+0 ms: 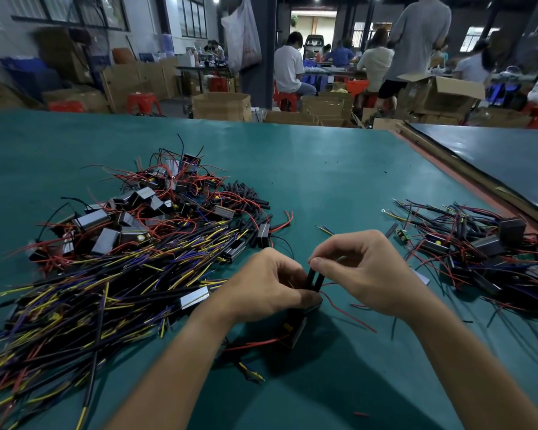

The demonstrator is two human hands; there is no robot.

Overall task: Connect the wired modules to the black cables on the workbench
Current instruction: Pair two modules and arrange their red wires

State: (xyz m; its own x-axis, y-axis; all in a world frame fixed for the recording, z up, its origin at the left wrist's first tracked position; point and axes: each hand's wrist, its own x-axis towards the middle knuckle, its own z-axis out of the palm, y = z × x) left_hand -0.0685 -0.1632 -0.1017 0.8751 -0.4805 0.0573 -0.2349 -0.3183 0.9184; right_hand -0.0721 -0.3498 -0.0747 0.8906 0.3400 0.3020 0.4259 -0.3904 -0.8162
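Left hand (269, 283): grips base of two upright black cables (313, 279).
Right hand (365, 271): pinches their tops.
Wired module (297, 332): just below the hands, red wires attached.
Loose pile (121, 249): on green workbench (323, 169), left of hands.

I can read nothing from here. The casings of the wired modules (92, 219) piled on the table (323, 169) are too small and blurred for me to make out any print or label. The cardboard boxes (221, 105) past the table's far edge are too soft for any lettering to be read. The same goes for the white plastic bag (243, 32) hanging in the background.
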